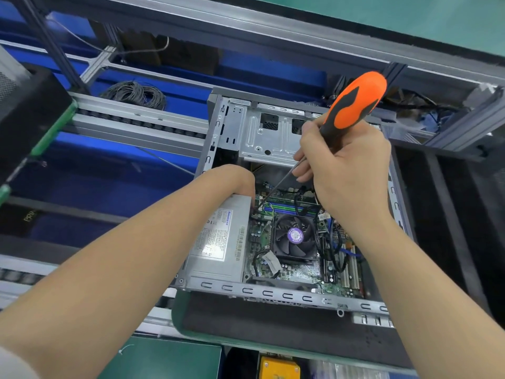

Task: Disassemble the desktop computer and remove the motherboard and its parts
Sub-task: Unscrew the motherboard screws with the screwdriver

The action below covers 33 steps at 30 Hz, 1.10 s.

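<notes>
While your right hand [347, 170] grips the screwdriver [355, 102], your left hand [236, 179] hides its fingers; the motherboard [289, 273] beneath looks brittle; hold its edges.

Inside case [273, 292]: PSU [218, 242] left, mobo [257, 239] right, fan [293, 236] on mobo centre

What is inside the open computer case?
A silver power supply on the left, the green motherboard with a black cooler fan, memory sticks and loose cables. The right hand, gripping the screwdriver, covers the board's upper right; the left hand hides the power supply's far end.
</notes>
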### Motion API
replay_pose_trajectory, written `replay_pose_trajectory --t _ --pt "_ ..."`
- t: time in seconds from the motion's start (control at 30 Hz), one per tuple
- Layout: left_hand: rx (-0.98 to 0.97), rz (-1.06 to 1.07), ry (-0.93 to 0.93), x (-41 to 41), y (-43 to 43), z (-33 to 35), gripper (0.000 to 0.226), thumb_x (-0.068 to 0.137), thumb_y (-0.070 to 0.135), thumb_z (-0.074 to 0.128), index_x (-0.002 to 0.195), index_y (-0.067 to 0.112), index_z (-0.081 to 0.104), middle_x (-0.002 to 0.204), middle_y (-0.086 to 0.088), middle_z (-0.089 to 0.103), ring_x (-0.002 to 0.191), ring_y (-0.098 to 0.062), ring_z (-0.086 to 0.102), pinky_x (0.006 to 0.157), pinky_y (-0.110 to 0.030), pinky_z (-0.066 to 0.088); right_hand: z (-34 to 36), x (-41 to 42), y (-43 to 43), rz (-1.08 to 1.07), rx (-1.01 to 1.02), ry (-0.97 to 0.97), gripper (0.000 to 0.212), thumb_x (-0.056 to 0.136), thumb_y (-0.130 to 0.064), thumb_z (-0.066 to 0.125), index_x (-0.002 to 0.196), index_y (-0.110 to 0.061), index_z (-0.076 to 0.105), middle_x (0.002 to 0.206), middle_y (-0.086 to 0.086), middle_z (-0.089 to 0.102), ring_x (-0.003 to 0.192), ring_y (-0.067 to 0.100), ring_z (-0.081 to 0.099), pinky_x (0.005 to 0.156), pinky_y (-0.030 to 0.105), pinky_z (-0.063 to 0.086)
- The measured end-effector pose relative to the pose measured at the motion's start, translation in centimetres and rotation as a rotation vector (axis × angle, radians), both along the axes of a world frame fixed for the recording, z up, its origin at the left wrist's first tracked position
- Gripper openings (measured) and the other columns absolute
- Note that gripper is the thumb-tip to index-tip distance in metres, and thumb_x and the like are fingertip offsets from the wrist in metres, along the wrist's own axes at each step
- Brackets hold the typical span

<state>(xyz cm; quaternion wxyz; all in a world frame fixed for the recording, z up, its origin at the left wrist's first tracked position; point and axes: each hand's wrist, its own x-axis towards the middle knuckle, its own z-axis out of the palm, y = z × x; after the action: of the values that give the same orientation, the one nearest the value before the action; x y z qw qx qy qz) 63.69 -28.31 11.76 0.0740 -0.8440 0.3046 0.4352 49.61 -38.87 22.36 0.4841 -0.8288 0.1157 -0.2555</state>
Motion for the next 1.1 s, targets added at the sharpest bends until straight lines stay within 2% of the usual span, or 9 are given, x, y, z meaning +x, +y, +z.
replay_pose_trajectory --t 0.2,0.5,0.73,1.1 --pt "-0.042 0.035 0.007 -0.32 0.04 0.44 0.038 0.1 0.011 0.056 0.137 0.011 0.066 0.148 -0.008 0.057 0.128 -0.029 0.059 0.109 -0.044 0.05 -0.11 0.04 -0.12 -0.002 -0.006 0.0 0.03 0.096 -0.029 0.059 0.077 -0.006 0.062 0.057 0.008 0.066 0.049 0.019 0.07 0.055 0.048 0.059" --pt "-0.115 0.024 -0.007 -0.36 0.19 0.48 0.038 0.099 0.005 0.057 0.127 0.025 0.073 0.149 -0.002 0.055 0.125 -0.028 0.06 0.105 -0.043 0.052 0.02 0.23 -0.19 -0.006 -0.013 -0.008 0.028 0.096 -0.028 0.058 0.077 -0.008 0.063 0.056 0.005 0.067 0.048 0.02 0.069 0.056 0.048 0.059" --pt "-0.124 0.023 0.007 -0.32 0.21 0.27 0.04 0.098 0.001 0.057 0.124 0.025 0.075 0.145 -0.004 0.057 0.122 -0.028 0.061 0.104 -0.042 0.053 0.02 0.21 -0.15 -0.009 -0.021 -0.002 0.028 0.095 -0.029 0.058 0.077 -0.008 0.063 0.056 0.005 0.067 0.049 0.021 0.069 0.058 0.048 0.059" --pt "-0.129 0.028 0.013 -0.56 0.15 0.69 0.034 0.098 0.007 0.058 0.123 0.023 0.075 0.14 -0.004 0.061 0.118 -0.029 0.063 0.1 -0.04 0.054 0.14 0.32 -0.17 -0.006 -0.022 0.006 0.03 0.095 -0.028 0.058 0.077 -0.005 0.063 0.056 0.006 0.067 0.048 0.02 0.069 0.056 0.047 0.06"
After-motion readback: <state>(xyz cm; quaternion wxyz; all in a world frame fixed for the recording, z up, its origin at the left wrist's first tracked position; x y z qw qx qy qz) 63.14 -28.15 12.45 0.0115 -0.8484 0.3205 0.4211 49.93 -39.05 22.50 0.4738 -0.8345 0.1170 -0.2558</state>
